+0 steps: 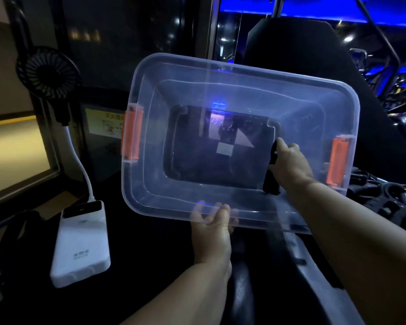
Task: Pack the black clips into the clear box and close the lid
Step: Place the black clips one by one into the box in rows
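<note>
Inside clear box (148, 179), right hand (288, 163) grips black clip (271, 174); left hand (211, 221) pinches rim; powerbank (80, 249) text illegible.

The left hand (211, 231) and the right hand (288, 160) are both bare. The left arm (197, 289) and the right arm (361, 231) are bare too, as far up as can be seen. The arms look round and smooth.

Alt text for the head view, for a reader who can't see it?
A left hand grips the near rim of a clear box tilted toward the camera, while the right hand holds black clips inside it. The box has orange latches at both ends; a white power bank lies to its left.
</note>
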`<action>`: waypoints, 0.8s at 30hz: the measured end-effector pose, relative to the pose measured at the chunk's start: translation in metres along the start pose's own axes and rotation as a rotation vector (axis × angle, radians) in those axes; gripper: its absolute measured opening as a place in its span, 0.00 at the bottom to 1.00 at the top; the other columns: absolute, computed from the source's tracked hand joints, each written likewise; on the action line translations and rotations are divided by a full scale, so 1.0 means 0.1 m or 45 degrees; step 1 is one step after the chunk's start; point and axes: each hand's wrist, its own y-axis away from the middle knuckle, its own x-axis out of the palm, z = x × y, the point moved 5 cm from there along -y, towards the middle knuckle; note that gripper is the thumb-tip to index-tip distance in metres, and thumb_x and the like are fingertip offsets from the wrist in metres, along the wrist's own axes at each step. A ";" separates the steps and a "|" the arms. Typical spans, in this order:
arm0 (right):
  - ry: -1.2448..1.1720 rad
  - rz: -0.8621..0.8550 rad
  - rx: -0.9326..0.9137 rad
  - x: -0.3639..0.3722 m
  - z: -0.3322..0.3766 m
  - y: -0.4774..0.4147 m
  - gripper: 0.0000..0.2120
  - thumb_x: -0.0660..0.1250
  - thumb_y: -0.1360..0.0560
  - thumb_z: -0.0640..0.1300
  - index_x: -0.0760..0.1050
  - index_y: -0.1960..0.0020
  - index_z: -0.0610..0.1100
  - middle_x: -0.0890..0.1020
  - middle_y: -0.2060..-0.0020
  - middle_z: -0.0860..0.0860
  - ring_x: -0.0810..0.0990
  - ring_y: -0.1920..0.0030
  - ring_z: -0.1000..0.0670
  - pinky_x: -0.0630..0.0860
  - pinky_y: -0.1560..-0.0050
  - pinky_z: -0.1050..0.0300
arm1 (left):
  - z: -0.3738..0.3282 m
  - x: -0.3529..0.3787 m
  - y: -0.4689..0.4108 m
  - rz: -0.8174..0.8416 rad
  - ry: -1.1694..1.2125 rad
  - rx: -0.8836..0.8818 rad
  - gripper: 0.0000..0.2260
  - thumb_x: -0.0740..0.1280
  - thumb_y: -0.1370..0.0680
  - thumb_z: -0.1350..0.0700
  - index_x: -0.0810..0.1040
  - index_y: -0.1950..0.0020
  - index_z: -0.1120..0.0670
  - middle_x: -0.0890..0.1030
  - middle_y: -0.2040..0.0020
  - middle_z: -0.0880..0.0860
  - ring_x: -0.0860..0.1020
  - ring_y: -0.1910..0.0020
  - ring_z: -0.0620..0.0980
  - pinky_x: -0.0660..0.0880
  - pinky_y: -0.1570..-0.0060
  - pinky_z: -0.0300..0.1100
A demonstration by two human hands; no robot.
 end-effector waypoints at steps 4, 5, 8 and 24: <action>0.205 0.026 -0.068 0.04 0.02 -0.09 0.26 0.62 0.24 0.35 0.60 0.28 0.37 0.74 0.45 0.36 0.73 0.44 0.34 0.72 0.46 0.47 | -0.02 0.00 0.02 0.014 -0.001 -0.003 0.18 0.65 0.22 0.62 0.65 0.36 0.49 0.82 0.48 0.63 0.80 0.66 0.48 0.77 0.55 0.43; 0.276 0.016 -0.090 0.02 0.04 -0.10 0.26 0.61 0.24 0.35 0.60 0.28 0.35 0.75 0.44 0.35 0.72 0.42 0.35 0.71 0.45 0.47 | -0.02 0.00 0.02 0.015 -0.002 -0.006 0.18 0.65 0.22 0.62 0.65 0.37 0.49 0.81 0.47 0.64 0.80 0.67 0.48 0.77 0.56 0.43; 0.474 -0.056 -0.128 -0.04 0.11 -0.10 0.21 0.57 0.23 0.35 0.64 0.31 0.33 0.77 0.44 0.37 0.70 0.41 0.37 0.71 0.45 0.48 | -0.02 -0.01 0.01 0.008 0.006 -0.009 0.18 0.65 0.22 0.63 0.65 0.36 0.50 0.80 0.45 0.65 0.81 0.67 0.47 0.79 0.62 0.39; 1.213 0.242 -0.201 0.29 0.03 0.07 0.40 0.51 0.21 0.61 0.41 0.23 0.33 0.46 0.23 0.40 0.41 0.23 0.39 0.34 0.32 0.30 | -0.06 0.00 0.06 -0.011 0.019 0.002 0.19 0.64 0.23 0.65 0.66 0.34 0.52 0.81 0.51 0.55 0.83 0.63 0.51 0.78 0.65 0.40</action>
